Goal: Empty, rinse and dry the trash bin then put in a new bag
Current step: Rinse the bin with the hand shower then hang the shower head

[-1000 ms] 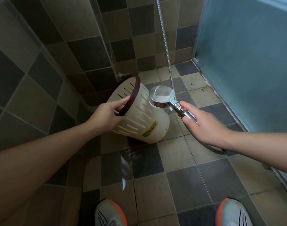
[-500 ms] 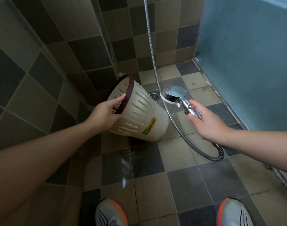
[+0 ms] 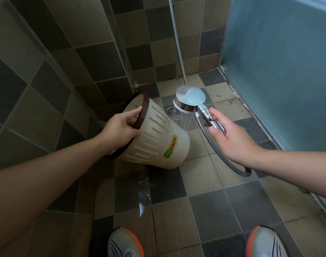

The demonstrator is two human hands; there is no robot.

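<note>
Your two shoes [image 3: 126,243] stand at the bottom edge, both cut off by the frame, on a wet tiled floor [image 3: 210,216].

Your left hand [image 3: 121,127] grips the trash bin [image 3: 158,138] at its dark rim [image 3: 140,115]: fingers curl over the rim into the mouth, fingertips hidden inside, thumb along the outer wall. The bin is held tilted, mouth toward the left wall and its base toward the right, above the floor. A yellow and green label [image 3: 170,148] sits on its side; the print is too small to read.

Your right hand [image 3: 230,140] holds the shower head [image 3: 189,100] by its handle [image 3: 211,119]. The thumb lies on top beside a button, one fingertip shows beneath, and the other fingers are hidden under the handle. Water sprays from the head downward just beside the bin's base.

The hose [image 3: 177,43] runs off the top edge. A floor drain [image 3: 172,109] lies partly hidden behind the bin and spray.
</note>
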